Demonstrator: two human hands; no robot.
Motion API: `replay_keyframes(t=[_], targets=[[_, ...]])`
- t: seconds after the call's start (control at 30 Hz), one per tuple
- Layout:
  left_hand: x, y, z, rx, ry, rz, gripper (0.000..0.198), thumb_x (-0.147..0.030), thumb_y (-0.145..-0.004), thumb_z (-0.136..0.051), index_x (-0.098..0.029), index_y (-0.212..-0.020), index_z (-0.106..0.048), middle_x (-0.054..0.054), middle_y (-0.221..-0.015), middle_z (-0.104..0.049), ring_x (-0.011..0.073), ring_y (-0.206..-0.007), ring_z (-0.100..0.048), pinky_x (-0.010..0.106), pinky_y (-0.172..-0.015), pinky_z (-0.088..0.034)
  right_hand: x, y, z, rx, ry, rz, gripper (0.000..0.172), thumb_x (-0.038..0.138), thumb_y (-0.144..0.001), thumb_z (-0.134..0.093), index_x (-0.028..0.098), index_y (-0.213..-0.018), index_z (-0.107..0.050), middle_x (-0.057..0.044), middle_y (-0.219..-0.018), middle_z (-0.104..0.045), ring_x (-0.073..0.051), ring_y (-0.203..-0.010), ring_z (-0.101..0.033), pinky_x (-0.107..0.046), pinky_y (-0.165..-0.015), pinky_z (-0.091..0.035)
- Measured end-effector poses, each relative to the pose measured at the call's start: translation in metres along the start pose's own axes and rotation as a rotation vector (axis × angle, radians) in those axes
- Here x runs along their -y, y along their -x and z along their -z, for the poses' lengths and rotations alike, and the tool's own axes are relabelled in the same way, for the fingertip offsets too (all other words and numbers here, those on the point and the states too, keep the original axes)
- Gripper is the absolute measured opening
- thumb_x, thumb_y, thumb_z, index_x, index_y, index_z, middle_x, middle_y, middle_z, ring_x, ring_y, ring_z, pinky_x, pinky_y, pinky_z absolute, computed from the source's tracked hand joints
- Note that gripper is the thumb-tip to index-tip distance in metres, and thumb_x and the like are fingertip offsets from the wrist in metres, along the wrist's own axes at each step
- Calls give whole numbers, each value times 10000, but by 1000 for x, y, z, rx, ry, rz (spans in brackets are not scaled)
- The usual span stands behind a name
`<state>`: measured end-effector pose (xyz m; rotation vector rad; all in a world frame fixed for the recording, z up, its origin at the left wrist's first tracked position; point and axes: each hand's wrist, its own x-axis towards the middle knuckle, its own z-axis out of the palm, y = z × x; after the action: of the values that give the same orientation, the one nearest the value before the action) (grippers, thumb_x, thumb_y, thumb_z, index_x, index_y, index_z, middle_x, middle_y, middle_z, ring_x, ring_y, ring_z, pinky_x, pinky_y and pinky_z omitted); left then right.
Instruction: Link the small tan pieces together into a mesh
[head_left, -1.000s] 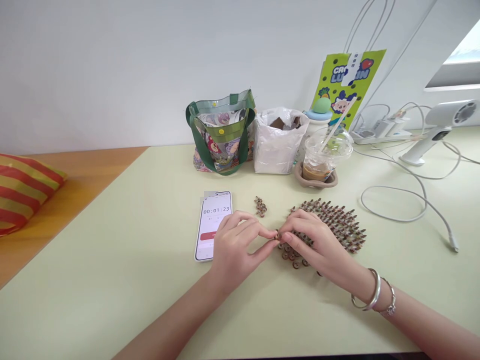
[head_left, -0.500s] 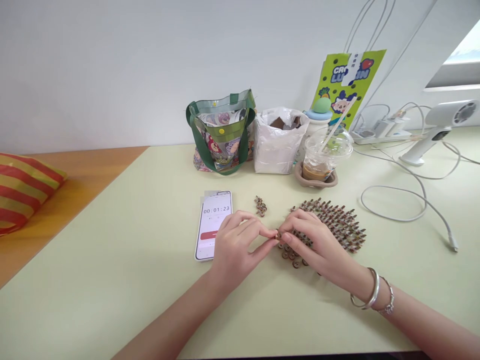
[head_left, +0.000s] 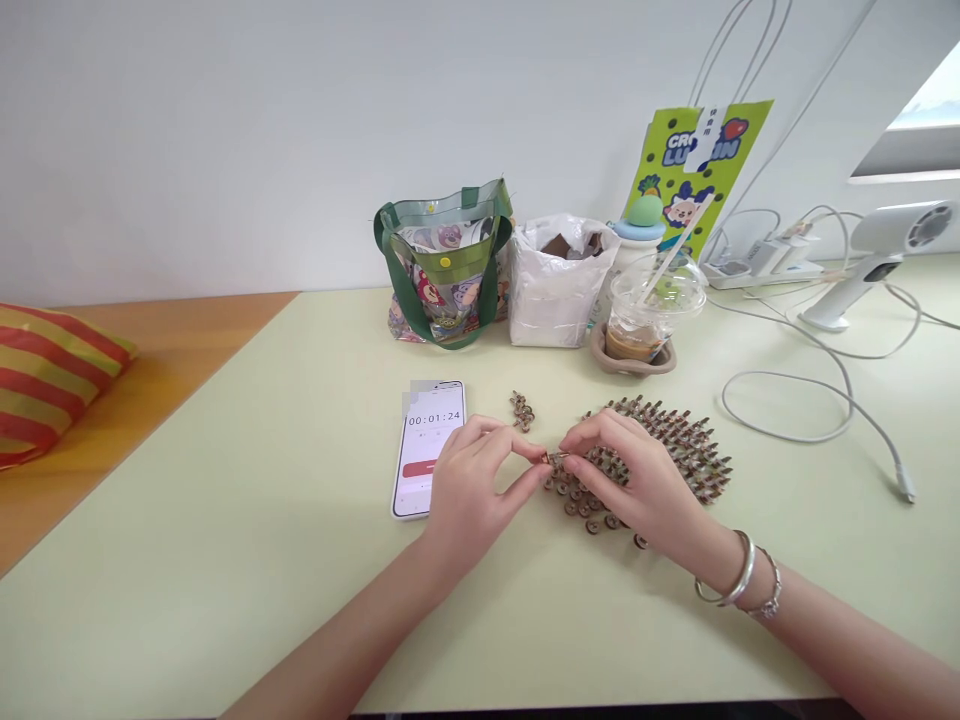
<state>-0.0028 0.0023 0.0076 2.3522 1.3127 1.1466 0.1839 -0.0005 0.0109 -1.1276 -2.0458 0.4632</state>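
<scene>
My left hand (head_left: 480,480) pinches a small brown button-like disc (head_left: 547,458) between thumb and forefinger. Fingertip to fingertip with it, my right hand (head_left: 630,470) is pinched on a thin, light metallic piece (head_left: 561,455); whether the two pieces are joined is too small to tell. Under and beside my right hand lie loose brown buttons (head_left: 592,526). Behind that hand spreads a dense patch of small spiky brown-and-silver pieces (head_left: 694,445). A little heap of similar pieces (head_left: 523,411) sits apart, beyond my left fingers. A phone (head_left: 417,470) with a running timer is partly covered by my left hand.
Along the wall stand a green-handled bag (head_left: 450,270), a white plastic bag (head_left: 559,300), a bottle (head_left: 637,235) and a clear cup (head_left: 637,325) in a cardboard holder. A white cable (head_left: 787,440) loops at right, near a small fan (head_left: 862,270). A striped cushion (head_left: 52,385) lies at left.
My fingertips have drawn slightly apart, so a light metallic piece now shows between them. The left fingertips shifted a little left and up. The timer went from 1:23 to 1:24.
</scene>
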Motion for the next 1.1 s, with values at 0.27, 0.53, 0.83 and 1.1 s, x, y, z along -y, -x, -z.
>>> replay_keyframes(t=[0.27,0.53,0.83,1.1], targets=[[1,-2,0,181,-135,42,94,-325,-838,-563,-260,-903,-583,-60,-898,-651,170,-933,-511,326,-790,-388,-8,-5,0,-42,190,24,49,234,-839,-534,222,-816,-575,-15,-765,-636,-182,-785,-537,-339,-726,-390],[3,-1,-4,319,-222,41,160,-328,-855,-535,-283,-1002,-578,-52,-1003,-624,185,-1041,-464,356,-861,-361,-20,-8,-2,-17,395,44,66,253,-831,-552,232,-803,-608,-2,-774,-648,-209,-869,-519,-360,-771,-362],[4,1,-4,353,-205,-13,185,-260,-901,-441,-269,-986,-606,-21,-980,-634,195,-1026,-461,371,-877,-351,-19,-9,0,80,457,97,106,249,-846,-524,218,-804,-617,-22,-862,-648,-215,-943,-506,-380,-816,-360],[4,1,-3,340,-201,-34,178,-190,-871,-471,-270,-956,-605,-23,-943,-636,198,-1019,-475,375,-857,-365,-19,-16,1,100,435,112,122,228,-857,-488,221,-867,-609,-34,-886,-654,-219,-926,-514,-391,-808,-375]])
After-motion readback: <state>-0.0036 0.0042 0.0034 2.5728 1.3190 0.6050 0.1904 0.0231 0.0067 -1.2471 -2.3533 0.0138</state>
